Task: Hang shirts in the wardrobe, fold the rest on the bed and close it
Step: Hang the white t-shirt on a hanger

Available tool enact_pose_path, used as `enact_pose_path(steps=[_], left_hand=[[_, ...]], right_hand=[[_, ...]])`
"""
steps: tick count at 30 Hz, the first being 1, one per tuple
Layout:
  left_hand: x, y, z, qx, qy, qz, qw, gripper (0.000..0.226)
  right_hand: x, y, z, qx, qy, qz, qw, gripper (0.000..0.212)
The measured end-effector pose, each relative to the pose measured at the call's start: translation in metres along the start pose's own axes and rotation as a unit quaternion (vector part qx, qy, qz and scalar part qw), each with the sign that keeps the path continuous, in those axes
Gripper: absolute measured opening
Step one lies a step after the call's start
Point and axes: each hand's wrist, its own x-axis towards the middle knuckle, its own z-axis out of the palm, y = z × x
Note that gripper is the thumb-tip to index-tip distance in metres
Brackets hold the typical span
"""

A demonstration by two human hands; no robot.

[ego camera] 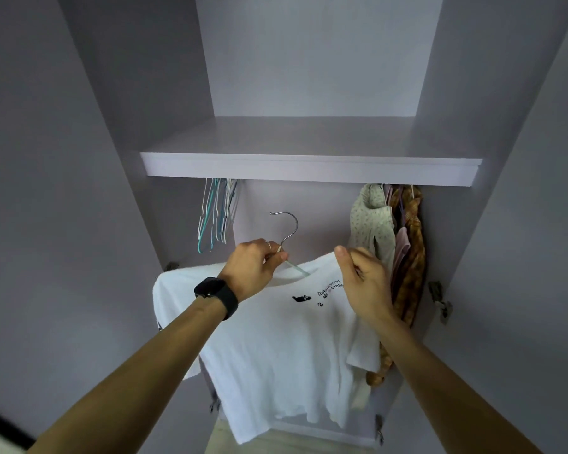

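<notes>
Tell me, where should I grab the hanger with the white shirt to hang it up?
Grip the hanger at its neck, just under the metal hook, coming from below, as the left hand does. That likely keeps the hook's open curve free for hanging, and the white shirt balanced beneath.

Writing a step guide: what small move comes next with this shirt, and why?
Probably raise the hanger so its hook goes behind the shelf: the white shirt already drapes it, the left hand grips its neck, the hook hangs free.
</notes>
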Motion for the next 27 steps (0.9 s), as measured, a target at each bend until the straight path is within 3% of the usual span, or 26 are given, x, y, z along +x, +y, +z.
enact_pose_path(steps=[3, 8, 11, 20, 23, 27], left_hand=[[0.003, 0.003, -0.010, -0.074, 0.038, -0.030, 0.996, 0.019], [0.001, 0.001, -0.022, -0.151, -0.003, -0.057, 0.987, 0.021], [0.000, -0.003, -0.020, -0.143, -0.018, -0.074, 0.987, 0.018], [-0.001, -0.001, -0.013, -0.090, -0.078, -0.059, 0.991, 0.021], [-0.004, -0.003, -0.009, -0.119, -0.032, -0.086, 0.989, 0.020], [-0.006, -0.007, -0.001, -0.114, -0.019, -0.111, 0.987, 0.021]], right_hand=[[0.003, -0.001, -0.009, -0.028, -0.087, 0.038, 0.995, 0.040], [0.002, 0.019, -0.029, -0.090, -0.104, 0.050, 0.989, 0.019], [-0.005, 0.030, -0.027, -0.124, -0.148, 0.067, 0.979, 0.022], [-0.007, 0.036, -0.016, -0.129, -0.021, 0.052, 0.990, 0.025], [-0.004, 0.035, -0.017, -0.113, -0.087, 0.038, 0.989, 0.018], [-0.003, 0.041, -0.025, -0.101, -0.198, 0.097, 0.970, 0.017]])
